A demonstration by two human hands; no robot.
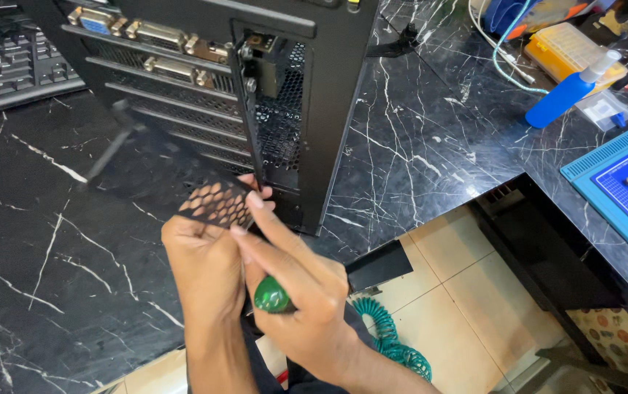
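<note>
Both hands meet at the back of a black computer case (182, 80) lying on the dark marble table (36, 277). The left hand (201, 255) has its fingers clamped on a perforated slot cover (215, 203), blurred along its length. The right hand (306, 292) grips what looks like a green-handled screwdriver (271, 295), fingertips touching the cover.

We see two bare hands — the left hand (208, 255) and the right hand (306, 292) — with no gloves, rings or watch. Our forearms are bare too — no sleeves reach into view. The nails are short and plain.
</note>
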